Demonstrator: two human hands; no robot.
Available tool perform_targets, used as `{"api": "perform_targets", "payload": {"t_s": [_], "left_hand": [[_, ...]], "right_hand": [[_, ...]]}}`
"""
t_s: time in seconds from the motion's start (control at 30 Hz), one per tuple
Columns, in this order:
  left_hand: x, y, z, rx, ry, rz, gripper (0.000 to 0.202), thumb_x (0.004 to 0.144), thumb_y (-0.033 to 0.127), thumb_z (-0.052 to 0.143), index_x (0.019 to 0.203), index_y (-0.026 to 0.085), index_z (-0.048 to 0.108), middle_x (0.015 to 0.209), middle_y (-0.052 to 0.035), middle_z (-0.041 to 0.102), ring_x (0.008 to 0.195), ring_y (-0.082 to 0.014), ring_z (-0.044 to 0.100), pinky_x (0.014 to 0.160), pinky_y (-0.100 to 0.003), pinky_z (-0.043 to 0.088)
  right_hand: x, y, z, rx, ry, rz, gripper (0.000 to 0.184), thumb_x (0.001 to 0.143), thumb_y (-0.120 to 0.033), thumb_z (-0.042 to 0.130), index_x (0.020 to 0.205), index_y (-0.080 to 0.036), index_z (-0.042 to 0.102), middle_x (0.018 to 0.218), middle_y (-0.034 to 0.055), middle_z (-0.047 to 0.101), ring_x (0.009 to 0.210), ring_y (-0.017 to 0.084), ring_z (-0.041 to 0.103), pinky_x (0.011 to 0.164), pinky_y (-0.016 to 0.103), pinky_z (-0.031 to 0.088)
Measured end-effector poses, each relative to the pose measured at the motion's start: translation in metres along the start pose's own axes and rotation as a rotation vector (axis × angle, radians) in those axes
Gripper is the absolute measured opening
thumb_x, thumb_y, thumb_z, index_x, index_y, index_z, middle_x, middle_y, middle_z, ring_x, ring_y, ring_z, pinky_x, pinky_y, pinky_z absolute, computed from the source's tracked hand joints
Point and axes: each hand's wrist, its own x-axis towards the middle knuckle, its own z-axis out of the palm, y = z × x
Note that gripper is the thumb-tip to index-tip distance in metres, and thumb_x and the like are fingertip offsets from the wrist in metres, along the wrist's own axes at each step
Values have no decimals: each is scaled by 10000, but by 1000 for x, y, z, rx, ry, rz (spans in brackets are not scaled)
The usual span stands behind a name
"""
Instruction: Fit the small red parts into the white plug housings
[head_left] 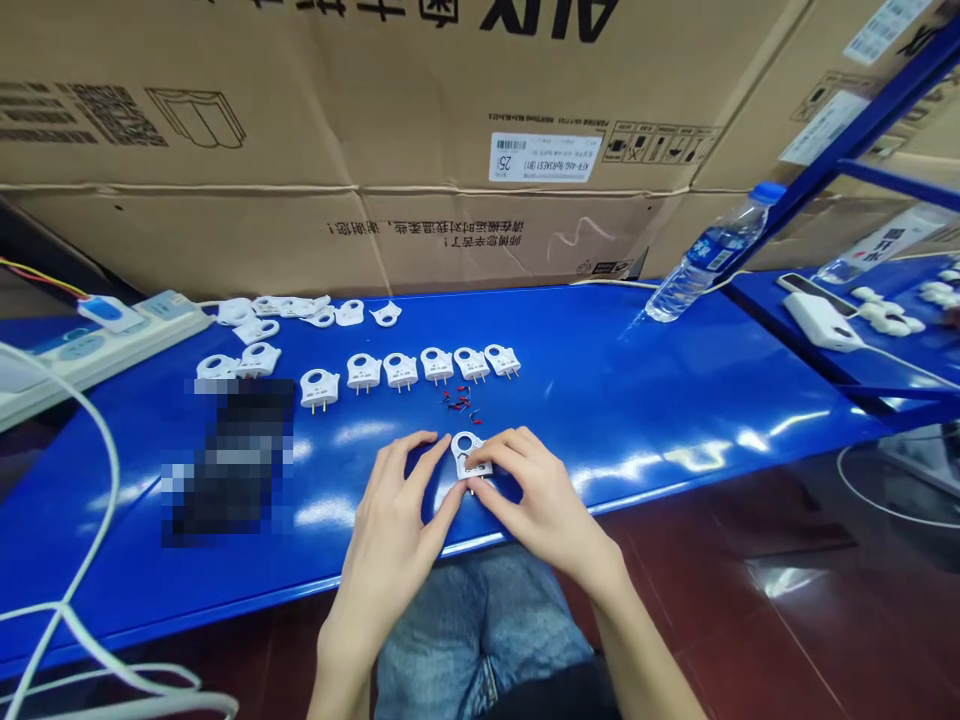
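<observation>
A white two-pin plug housing [466, 443] with a round hole at its top is held just above the near edge of the blue table. My right hand [544, 490] pinches it, index finger on its face and thumb by the pins. From the other side, my left hand [397, 505] grips its left edge between index finger and thumb. Just beyond lie several small red-and-black parts with thin leads [459, 400]. Farther back, several similar plug housings [400, 371] stand in a row, pins toward me.
Loose white ring-shaped covers [300, 308] lie at the back left, near a power strip [105, 335] with cables. A blurred dark object [232, 460] rests on the left. Toward the right stands a water bottle [705, 255] beside a blue metal frame [862, 120]. Large cardboard boxes [420, 130] rise behind.
</observation>
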Motion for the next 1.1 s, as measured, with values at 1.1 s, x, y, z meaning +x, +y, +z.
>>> {"api": "perform_targets", "payload": {"t_s": [1.1], "left_hand": [[-2, -1, 1, -2, 33, 2, 441, 1033, 452, 544, 1445, 295, 554, 1406, -86, 616, 1327, -287, 571, 1078, -479, 531]], "right_hand": [[94, 110, -90, -456, -44, -8, 134, 991, -283, 608, 1064, -227, 706, 1081, 77, 732, 983, 253, 679, 921, 394, 514]]}}
